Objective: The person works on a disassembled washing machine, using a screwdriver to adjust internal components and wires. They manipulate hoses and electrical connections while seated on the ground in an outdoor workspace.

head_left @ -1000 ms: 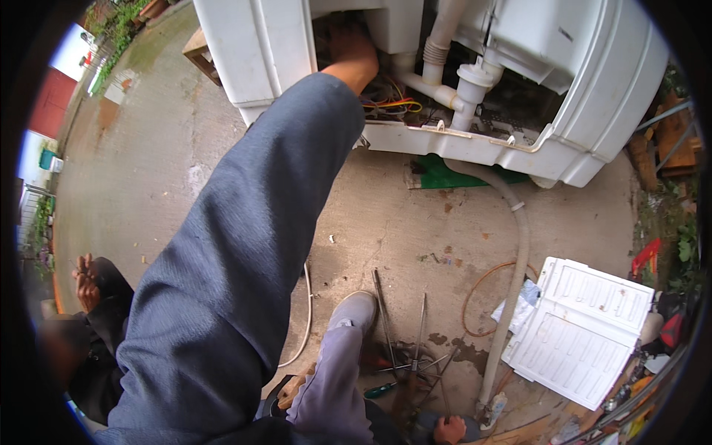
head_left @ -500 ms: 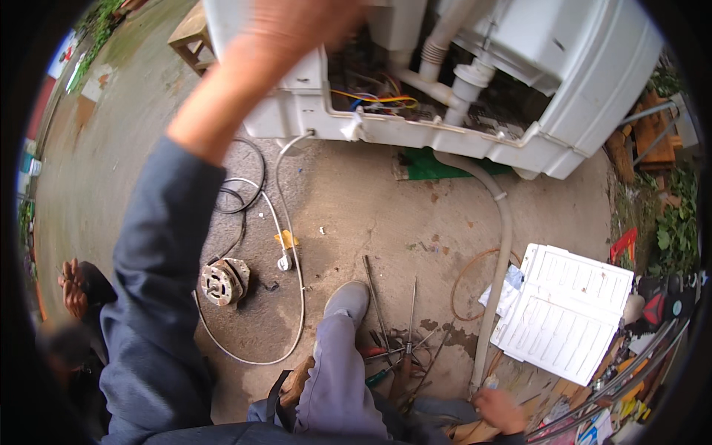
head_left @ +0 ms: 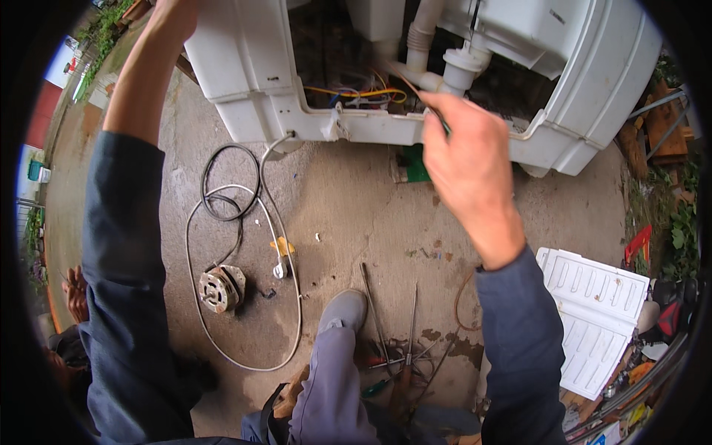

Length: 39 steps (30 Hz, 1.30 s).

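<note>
A white washing machine (head_left: pixel 252 81) lies tipped on the concrete with its open underside showing coloured wires (head_left: pixel 356 93) and a white drain pipe (head_left: pixel 460 67). My right hand (head_left: pixel 467 156) is raised in front of the lower rim of that opening, fingers closed on a thin metal tool (head_left: pixel 415 87) whose tip points in toward the wires. My left hand (head_left: pixel 172 13) reaches up to the machine's upper left corner and is mostly cut off by the picture's top edge, so its grip is hidden.
A small motor (head_left: pixel 220 288) lies on the ground among a black cable (head_left: pixel 230 185) and a white cord (head_left: pixel 297 311). Several screwdrivers (head_left: pixel 404 356) lie by my grey shoe (head_left: pixel 343 310). A white ribbed panel (head_left: pixel 593 311) lies at right. Another person's hand (head_left: pixel 74 293) shows at left.
My right hand has risen from the lower edge up to the machine's opening, holding the tool. My left arm has swung left and higher, uncovering the motor and cables.
</note>
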### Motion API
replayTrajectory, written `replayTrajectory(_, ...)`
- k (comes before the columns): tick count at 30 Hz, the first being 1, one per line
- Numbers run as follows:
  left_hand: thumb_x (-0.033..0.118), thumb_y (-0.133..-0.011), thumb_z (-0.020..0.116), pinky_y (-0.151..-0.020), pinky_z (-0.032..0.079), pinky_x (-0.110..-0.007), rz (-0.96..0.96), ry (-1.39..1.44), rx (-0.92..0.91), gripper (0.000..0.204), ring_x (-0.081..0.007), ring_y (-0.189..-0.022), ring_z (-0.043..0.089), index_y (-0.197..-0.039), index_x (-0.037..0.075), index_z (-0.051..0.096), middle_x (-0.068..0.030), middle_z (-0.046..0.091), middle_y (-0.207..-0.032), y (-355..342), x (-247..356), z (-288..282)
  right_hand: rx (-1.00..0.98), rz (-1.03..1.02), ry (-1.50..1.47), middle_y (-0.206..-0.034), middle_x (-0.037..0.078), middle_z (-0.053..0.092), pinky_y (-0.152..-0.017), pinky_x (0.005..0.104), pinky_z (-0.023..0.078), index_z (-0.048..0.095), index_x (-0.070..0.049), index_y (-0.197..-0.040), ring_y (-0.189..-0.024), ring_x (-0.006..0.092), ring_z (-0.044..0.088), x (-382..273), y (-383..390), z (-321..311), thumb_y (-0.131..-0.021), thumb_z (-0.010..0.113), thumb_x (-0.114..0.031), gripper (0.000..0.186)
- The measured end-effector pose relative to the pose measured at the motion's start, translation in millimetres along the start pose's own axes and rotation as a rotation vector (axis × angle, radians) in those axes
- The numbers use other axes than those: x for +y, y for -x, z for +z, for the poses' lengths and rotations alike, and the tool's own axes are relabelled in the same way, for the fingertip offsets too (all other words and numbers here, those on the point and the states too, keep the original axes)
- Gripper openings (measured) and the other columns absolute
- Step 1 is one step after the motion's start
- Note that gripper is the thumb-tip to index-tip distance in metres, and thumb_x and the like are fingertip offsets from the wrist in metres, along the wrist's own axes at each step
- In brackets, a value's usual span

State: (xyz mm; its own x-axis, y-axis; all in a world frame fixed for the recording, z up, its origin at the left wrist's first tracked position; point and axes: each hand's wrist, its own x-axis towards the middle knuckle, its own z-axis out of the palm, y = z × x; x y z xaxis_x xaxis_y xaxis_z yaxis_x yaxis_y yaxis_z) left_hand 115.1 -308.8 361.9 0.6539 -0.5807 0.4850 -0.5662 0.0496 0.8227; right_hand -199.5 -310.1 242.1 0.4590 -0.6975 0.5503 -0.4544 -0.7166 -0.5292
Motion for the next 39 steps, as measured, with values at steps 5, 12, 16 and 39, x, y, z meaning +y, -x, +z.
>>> replayTrajectory(5,0.053,-0.072,0.09,-0.114,0.041,-0.057,-0.065,-0.029,-0.032,0.124,-0.0405,-0.136,0.049,-0.16,0.004,0.018,-0.0279,0.045,-0.15,-1.7,-2.9,-6.0,0.017,0.01,0.032,-0.085,0.028,0.07,-0.075,0.047,0.057,0.071,0.005,-0.092,-0.083,0.044,0.071,7.5,-53.1,55.3,-0.086,0.06,-0.003,0.015)
replayTrajectory(12,0.058,-0.072,0.089,-0.117,0.035,-0.058,0.02,-0.037,-0.096,0.127,-0.043,-0.142,0.043,-0.161,0.003,0.016,-0.0278,0.04,-0.155,-2.9,-7.4,-6.9,0.041,-0.011,0.113,-0.084,0.029,0.071,-0.074,0.0502,0.06,0.072,0.004,-0.085,-0.082,0.046,0.071,21.6,-83.9,87.4,-0.082,0.064,-0.001,0.01)
replayTrajectory(16,0.057,-0.073,0.088,-0.117,0.035,-0.059,-0.065,-0.088,-0.045,0.13,-0.0431,-0.143,0.041,-0.161,0.003,0.01,-0.0293,0.034,-0.158,-6.5,-7.5,-5.4,0.032,0.003,0.107,-0.083,0.029,0.07,-0.073,0.0506,0.06,0.072,0.004,-0.085,-0.082,0.046,0.071,24.4,-91.2,89.4,-0.082,0.065,-0.002,0.01)
replayTrajectory(39,0.055,-0.07,0.091,-0.114,0.041,-0.055,-0.061,0.002,-0.192,0.132,-0.0418,-0.137,0.048,-0.16,0.002,0.01,-0.0291,0.039,-0.154,-3.2,-3.0,-20.8,-0.244,-0.239,0.429,-0.084,0.031,0.07,-0.077,0.0534,0.058,0.073,0.005,-0.083,-0.084,0.0484,0.071,10.1,-155.6,50.2,-0.078,0.062,-0.005,0.016)
